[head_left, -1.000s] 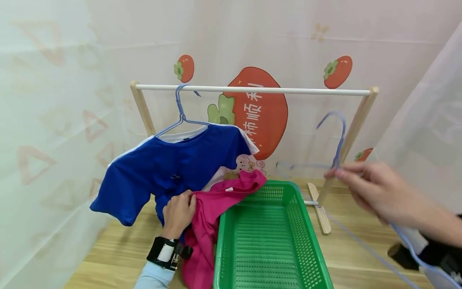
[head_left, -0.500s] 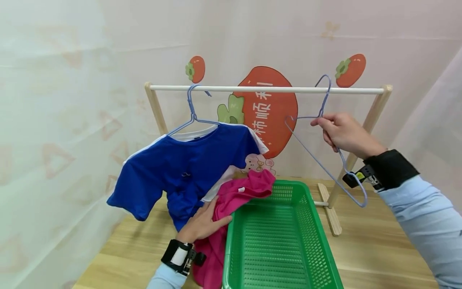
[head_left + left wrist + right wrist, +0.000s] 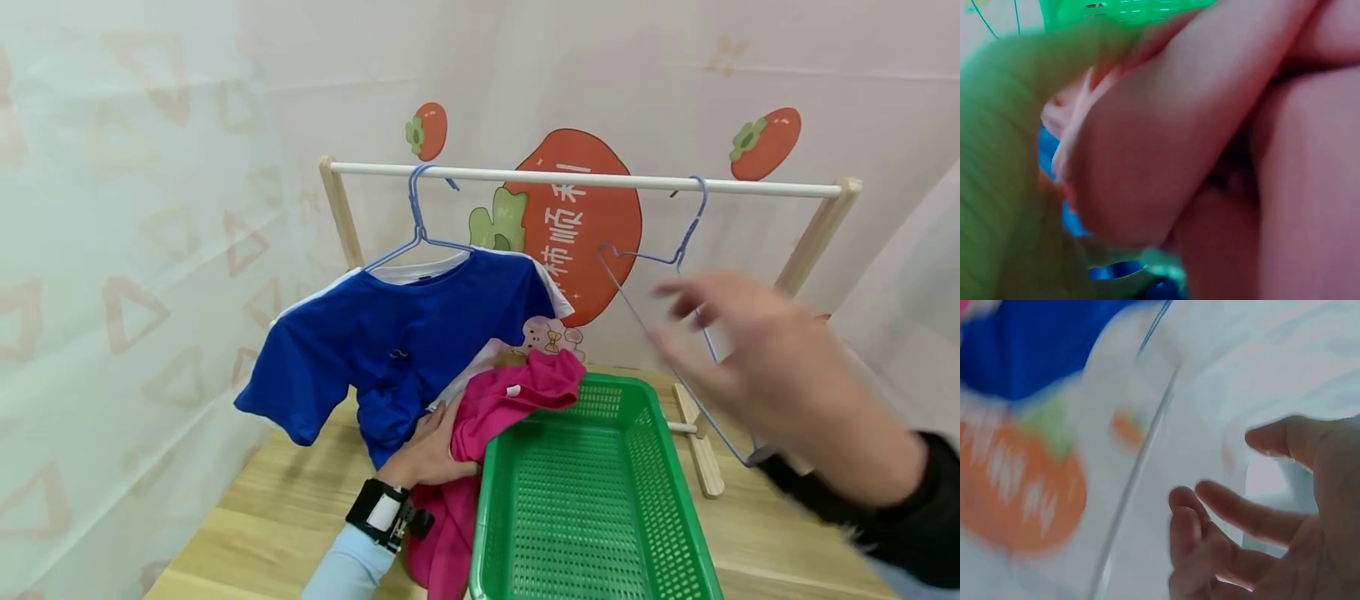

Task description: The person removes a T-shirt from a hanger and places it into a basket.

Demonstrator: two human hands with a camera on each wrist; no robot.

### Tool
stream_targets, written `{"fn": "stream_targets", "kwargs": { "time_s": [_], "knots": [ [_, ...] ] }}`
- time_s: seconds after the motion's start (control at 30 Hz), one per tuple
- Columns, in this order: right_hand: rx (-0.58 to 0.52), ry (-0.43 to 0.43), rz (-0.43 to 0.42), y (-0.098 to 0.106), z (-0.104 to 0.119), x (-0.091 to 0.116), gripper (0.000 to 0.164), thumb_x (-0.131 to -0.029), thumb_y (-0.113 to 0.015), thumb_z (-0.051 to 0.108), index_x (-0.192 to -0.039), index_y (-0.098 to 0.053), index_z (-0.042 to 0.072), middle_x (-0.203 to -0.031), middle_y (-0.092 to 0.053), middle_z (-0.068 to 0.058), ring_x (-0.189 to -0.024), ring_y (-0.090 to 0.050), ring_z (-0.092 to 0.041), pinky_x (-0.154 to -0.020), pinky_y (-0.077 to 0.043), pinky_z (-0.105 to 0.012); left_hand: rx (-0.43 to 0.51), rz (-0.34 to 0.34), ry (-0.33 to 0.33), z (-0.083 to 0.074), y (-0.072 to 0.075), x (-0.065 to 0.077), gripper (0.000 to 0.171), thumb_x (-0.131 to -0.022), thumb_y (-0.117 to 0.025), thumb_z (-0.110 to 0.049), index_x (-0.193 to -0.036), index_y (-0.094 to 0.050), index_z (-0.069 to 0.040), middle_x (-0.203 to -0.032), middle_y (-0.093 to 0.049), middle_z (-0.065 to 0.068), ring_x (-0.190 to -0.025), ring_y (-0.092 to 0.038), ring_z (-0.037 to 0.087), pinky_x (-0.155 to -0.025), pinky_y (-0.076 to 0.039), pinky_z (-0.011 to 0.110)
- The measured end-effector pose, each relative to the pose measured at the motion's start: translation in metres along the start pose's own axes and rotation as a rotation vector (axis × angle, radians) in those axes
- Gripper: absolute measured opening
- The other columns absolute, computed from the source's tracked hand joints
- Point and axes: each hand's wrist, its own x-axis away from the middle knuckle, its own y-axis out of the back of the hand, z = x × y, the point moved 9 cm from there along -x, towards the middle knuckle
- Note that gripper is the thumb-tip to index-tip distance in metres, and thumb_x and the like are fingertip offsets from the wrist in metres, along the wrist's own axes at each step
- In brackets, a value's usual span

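- Shirt [image 3: 431, 329], blue with white: held up at the left by a wire hanger [image 3: 417, 212] hooked over the white rail [image 3: 570, 178]. Its hanging can be judged done, though its lower part is bunched near the desk [image 3: 247, 517].
- Left hand [image 3: 429, 452]: laid on the pink cloth, with the thumb spread away from the fingers; no firm grip is shown, and the close wrist view is too blurred to add more.
- Pink garment [image 3: 480, 421]: heaped between the shirt and the basket, with its upper end draped over the basket's rim. No hanger has been put into it, so its hanging is judged to be left.
- Green basket [image 3: 670, 471]: set on the desk; no garment is seen lying on its floor.
- Second hanger [image 3: 681, 252]: hooked over the rail towards the right, with no garment carried on it.
- Right hand [image 3: 780, 367]: blurred, just beside that hanger, with thumb and fingers spread apart and nothing held between them.
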Motion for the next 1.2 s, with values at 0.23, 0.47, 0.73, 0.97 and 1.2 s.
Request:
{"fn": "stream_targets", "kwargs": {
  "time_s": [0.23,0.47,0.73,0.97,1.2],
  "knots": [
    [-0.023,0.151,0.551,-0.197,0.062,-0.009,0.072,-0.095,-0.077,0.042,-0.158,-0.049,0.021,-0.158,-0.047,-0.02,-0.133,-0.057,-0.047,-0.084,-0.061,-0.054,-0.141,-0.162,0.025,0.0,0.0,-0.02,0.079,-0.087,-0.069,-0.017,-0.161,-0.04,-0.014,-0.149,-0.059,0.019,-0.134,-0.055,0.047,-0.097,-0.05,0.07],
    [-0.075,-0.027,0.779,-0.326,0.012,-0.031,0.07,-0.098,-0.065,0.046,-0.162,-0.043,0.028,-0.167,-0.036,-0.021,-0.15,-0.042,-0.048,-0.112,-0.044,-0.064,-0.228,-0.303,0.015,-0.022,-0.002,-0.03,0.043,-0.095,-0.066,-0.009,-0.136,-0.061,-0.018,-0.122,-0.067,0.009,-0.109,-0.064,0.037,-0.069,-0.055,0.059],
    [-0.186,0.127,0.602,-0.307,0.026,-0.052,0.022,-0.103,-0.059,0.025,-0.121,-0.063,0.011,-0.087,-0.06,-0.003,-0.079,-0.057,-0.02,-0.065,-0.042,-0.032,-0.141,-0.521,-0.114,-0.056,0.042,-0.031,0.032,-0.089,-0.058,-0.004,-0.115,-0.06,-0.022,-0.104,-0.065,0.003,-0.091,-0.064,0.031,-0.054,-0.048,0.057],
    [-0.326,0.137,0.219,-0.207,0.042,-0.093,0.016,-0.1,-0.062,0.019,-0.099,-0.049,0.01,-0.076,-0.044,-0.001,-0.063,-0.048,-0.02,-0.056,-0.032,-0.029,0.02,-0.652,-0.316,-0.13,0.119,-0.029,0.03,-0.089,-0.049,0.004,-0.116,-0.057,-0.006,-0.103,-0.062,0.015,-0.093,-0.063,0.036,-0.074,-0.053,0.052],
    [-0.39,0.092,-0.138,-0.093,0.05,-0.112,0.02,-0.1,-0.065,0.011,-0.107,-0.05,0.0,-0.08,-0.051,-0.012,-0.07,-0.049,-0.027,-0.062,-0.039,-0.036,0.14,-0.743,-0.51,-0.221,0.187,-0.016,0.025,-0.098,-0.04,0.003,-0.118,-0.056,0.0,-0.108,-0.057,0.018,-0.099,-0.056,0.031,-0.08,-0.047,0.04]
  ]
}}
